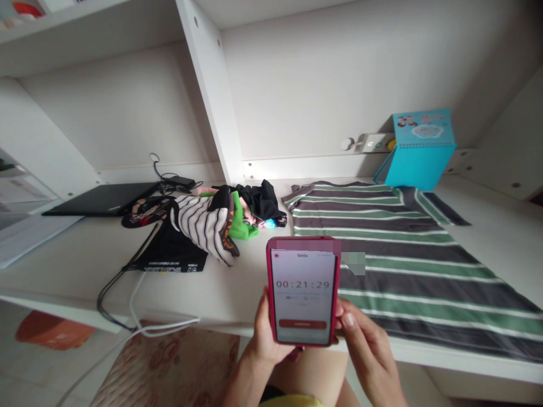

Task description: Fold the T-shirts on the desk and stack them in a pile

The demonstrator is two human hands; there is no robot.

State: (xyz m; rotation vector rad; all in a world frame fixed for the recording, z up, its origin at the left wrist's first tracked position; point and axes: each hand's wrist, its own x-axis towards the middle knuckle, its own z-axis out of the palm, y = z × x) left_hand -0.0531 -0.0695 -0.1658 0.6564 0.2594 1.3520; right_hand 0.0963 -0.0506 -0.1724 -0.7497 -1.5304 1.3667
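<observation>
Person at desk (237, 294), phone (302, 299) held up over the desk's front edge; phone is the landmark. Left hand (268, 339) wraps the phone's left side and bottom, gripping it. Right hand (367, 339): fingers curled, thumb and index drawn together at the phone's right edge; can't tell from here if it grips. Phone sits in a red case (270, 282), screen facing the person, timer at 00:21:29.

Containers: black drawstring bag, apparently (169, 249), lies left of phone, contents hidden; striped cloth (199, 220) partly over it. Orange container (55, 328) is low, far left of phone, inside not visible. Green cloth (241, 217) and black cloth (261, 198) bunch beyond phone, leftward. Striped shirt (382, 249) is spread flat right of phone; blue calendar (419, 161) stands beyond it.
</observation>
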